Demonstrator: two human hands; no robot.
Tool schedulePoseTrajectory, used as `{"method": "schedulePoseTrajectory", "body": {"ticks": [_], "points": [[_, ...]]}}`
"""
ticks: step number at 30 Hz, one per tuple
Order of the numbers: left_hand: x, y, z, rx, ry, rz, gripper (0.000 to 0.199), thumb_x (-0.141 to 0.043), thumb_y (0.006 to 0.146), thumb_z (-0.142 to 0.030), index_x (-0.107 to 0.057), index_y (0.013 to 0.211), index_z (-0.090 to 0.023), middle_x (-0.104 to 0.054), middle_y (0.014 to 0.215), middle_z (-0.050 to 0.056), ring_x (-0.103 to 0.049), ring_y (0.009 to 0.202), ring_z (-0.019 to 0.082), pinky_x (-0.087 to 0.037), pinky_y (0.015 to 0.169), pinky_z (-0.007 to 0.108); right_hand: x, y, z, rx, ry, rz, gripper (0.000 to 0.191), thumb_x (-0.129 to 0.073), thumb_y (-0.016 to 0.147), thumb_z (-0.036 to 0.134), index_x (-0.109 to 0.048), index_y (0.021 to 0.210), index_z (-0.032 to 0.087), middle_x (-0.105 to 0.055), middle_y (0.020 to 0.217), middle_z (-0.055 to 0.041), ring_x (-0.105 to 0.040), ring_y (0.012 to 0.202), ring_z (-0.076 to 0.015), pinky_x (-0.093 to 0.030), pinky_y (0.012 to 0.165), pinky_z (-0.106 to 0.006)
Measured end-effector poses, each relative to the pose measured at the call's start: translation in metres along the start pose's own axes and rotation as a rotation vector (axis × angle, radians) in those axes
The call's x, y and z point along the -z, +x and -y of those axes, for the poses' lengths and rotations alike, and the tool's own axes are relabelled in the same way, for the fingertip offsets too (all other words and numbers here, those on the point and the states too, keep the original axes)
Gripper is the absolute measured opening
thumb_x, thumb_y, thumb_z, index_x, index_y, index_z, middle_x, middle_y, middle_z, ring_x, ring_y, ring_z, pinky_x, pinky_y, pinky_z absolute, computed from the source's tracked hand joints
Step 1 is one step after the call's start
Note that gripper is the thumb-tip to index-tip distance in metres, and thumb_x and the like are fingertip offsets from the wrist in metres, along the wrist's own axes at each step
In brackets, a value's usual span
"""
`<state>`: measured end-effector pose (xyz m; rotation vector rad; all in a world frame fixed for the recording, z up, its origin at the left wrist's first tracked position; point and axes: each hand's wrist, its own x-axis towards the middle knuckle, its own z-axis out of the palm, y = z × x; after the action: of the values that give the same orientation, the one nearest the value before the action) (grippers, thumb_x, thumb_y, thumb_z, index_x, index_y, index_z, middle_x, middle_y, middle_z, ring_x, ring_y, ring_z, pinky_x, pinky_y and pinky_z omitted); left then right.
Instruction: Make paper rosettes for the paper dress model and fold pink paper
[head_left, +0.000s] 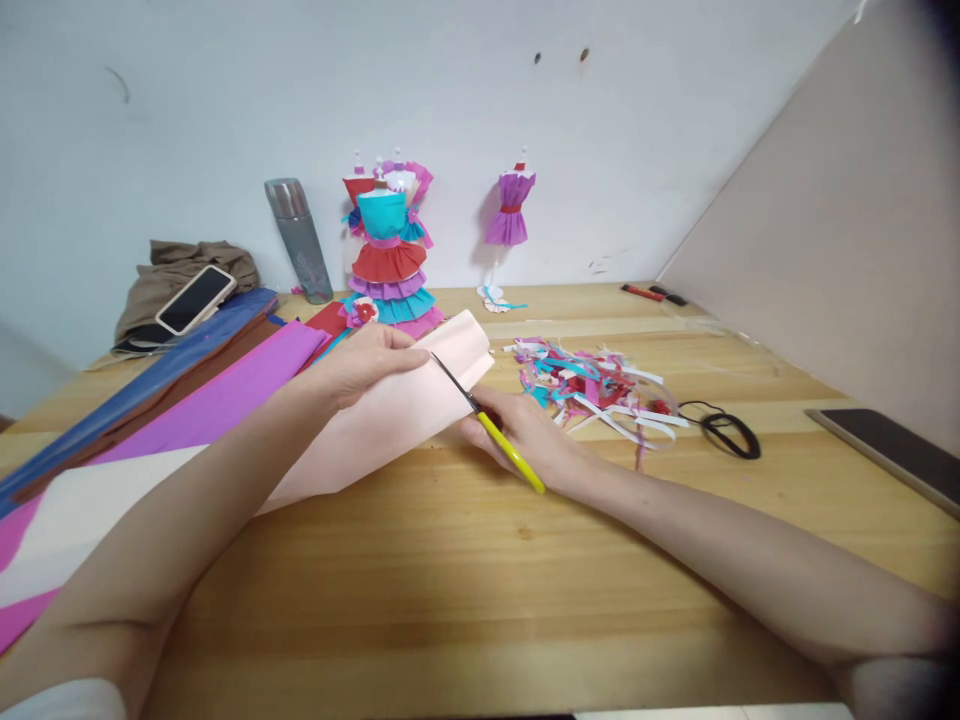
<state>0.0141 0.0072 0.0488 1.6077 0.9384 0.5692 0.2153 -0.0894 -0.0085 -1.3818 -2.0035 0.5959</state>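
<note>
My left hand [369,362] is closed on a sheet of pale pink crepe paper [375,430], thumb on top near its far end. The sheet slants down to the left, under my left forearm. Yellow-handled scissors [510,452] are in my right hand [529,430], at the paper's right edge. One dark blade lies across the top of the sheet, pointing toward my left thumb. The other blade is hidden, and most of my right fingers are out of sight behind the handles.
Paper scraps [592,385] lie right of my hands, beside a black cord loop [729,435]. Behind stand small dress forms in paper dresses [390,260], a purple-dressed one [512,212] and a bottle [300,240]. Coloured paper sheets [217,400] and a phone [196,300] lie left.
</note>
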Motion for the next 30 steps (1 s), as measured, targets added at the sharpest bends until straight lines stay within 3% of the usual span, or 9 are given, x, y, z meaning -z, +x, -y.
{"method": "schedulePoseTrajectory", "body": {"ticks": [11,30], "points": [[-0.004,0.002,0.004,0.018,-0.05,0.068,0.03,-0.079,0.069,-0.041,-0.071,0.071,-0.012,-0.068,0.066,0.006,-0.056,0.054,0.012,-0.037,0.049,0.023,-0.001,0.001,-0.003,-0.044,-0.044,0.021,0.05,-0.046,0.092,0.066,-0.057,0.085,0.018,-0.054,0.067,-0.0012,-0.048,0.061,-0.016,-0.032,0.059,-0.027],[-0.002,0.0,0.006,0.022,-0.041,0.07,0.032,-0.079,0.07,-0.045,-0.067,0.069,-0.015,-0.064,0.062,0.003,-0.053,0.052,0.011,-0.035,0.047,0.023,-0.008,0.002,-0.011,0.007,0.0,-0.02,0.053,-0.044,0.091,0.071,-0.053,0.078,0.02,-0.052,0.062,-0.0007,-0.048,0.057,-0.0154,-0.032,0.056,-0.026]]}}
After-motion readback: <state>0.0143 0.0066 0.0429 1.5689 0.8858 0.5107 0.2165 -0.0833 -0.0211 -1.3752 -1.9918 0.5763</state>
